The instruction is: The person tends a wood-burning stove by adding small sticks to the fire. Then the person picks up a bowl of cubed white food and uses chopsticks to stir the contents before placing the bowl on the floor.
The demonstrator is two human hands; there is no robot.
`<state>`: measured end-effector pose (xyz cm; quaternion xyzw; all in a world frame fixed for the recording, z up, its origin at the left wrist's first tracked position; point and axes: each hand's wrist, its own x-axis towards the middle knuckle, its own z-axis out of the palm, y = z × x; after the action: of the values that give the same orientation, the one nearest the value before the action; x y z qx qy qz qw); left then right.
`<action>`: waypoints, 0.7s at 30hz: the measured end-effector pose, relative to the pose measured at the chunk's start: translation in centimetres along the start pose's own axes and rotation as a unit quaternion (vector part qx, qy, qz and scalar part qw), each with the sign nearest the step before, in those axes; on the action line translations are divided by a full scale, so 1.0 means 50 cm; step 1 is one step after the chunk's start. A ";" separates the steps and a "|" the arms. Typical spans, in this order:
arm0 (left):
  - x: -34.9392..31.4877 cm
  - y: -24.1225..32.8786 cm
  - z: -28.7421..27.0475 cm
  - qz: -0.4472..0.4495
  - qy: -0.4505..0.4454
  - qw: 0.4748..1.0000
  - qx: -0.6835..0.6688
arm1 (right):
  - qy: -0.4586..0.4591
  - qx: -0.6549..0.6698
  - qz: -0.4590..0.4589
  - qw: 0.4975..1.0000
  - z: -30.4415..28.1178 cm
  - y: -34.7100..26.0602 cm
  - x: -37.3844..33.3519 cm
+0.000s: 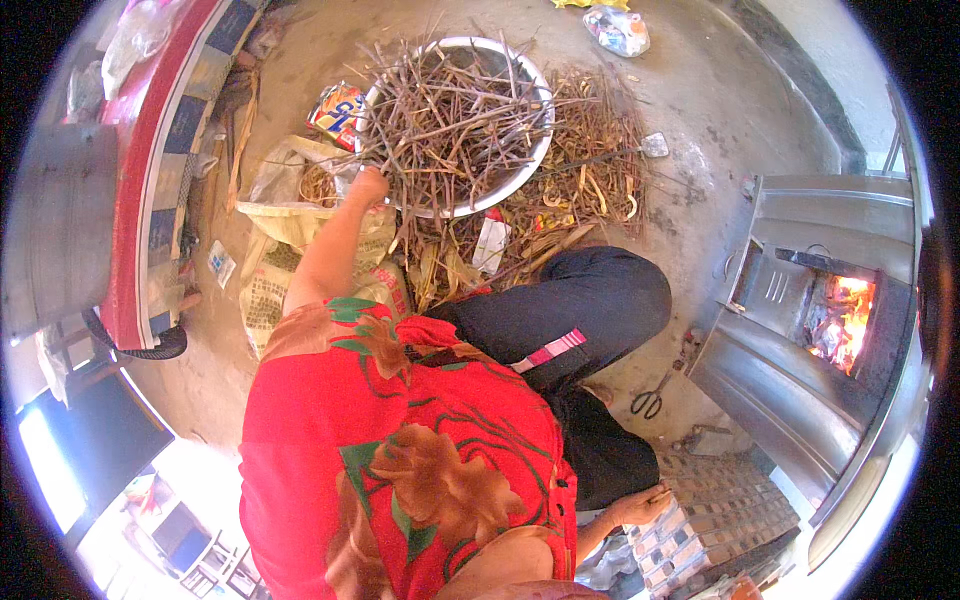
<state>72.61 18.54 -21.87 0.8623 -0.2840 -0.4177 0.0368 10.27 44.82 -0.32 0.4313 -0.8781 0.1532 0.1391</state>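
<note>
My left hand (pixel 369 186) reaches forward to the near rim of a wide metal bowl (pixel 500 190) heaped with dry brown twigs (pixel 450 120). Its fingers are closed around a bunch of those twigs. My right hand (pixel 640 505) is low at my right side, against a tiled ledge (pixel 720 500). Its fingers are curled on what looks like a thin pale stick. My red flowered shirt and black trousers hide the floor between the two hands.
A metal stove (pixel 800 330) with an open fire (pixel 840 320) stands on the right. Scissors (pixel 650 400) lie on the concrete floor beside it. More loose twigs (pixel 590 150) lie by the bowl, woven sacks (pixel 290 220) at its left. A red-edged counter (pixel 140 200) curves along the left.
</note>
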 end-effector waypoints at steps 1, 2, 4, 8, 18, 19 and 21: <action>0.005 -0.008 -0.026 0.015 -0.024 1.000 0.009 | 0.015 0.000 -0.017 1.000 0.007 0.014 0.000; 0.003 -0.012 -0.048 0.030 -0.049 0.998 0.019 | 0.030 0.000 -0.033 0.999 0.020 0.039 -0.001; -0.035 0.035 -0.105 0.101 -0.085 0.987 0.086 | 0.025 -0.014 -0.016 0.999 0.022 0.051 -0.008; -0.103 0.079 -0.194 0.118 -0.126 0.982 0.074 | -0.015 -0.030 0.034 0.999 0.016 0.052 -0.007; -0.183 0.199 -0.230 0.351 -0.137 0.923 -0.079 | 0.000 -0.019 0.031 0.999 0.018 0.045 -0.008; -0.184 0.211 -0.191 0.369 -0.117 0.914 -0.120 | -0.014 -0.014 0.043 0.999 0.015 0.040 -0.005; -0.121 0.213 -0.091 0.448 -0.037 0.881 -0.146 | -0.035 -0.002 0.070 0.997 0.007 0.026 -0.001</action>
<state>68.11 11.99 -11.49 0.6117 -0.5770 -0.4251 0.3350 9.24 45.46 -0.84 0.3737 -0.9108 0.1451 0.0981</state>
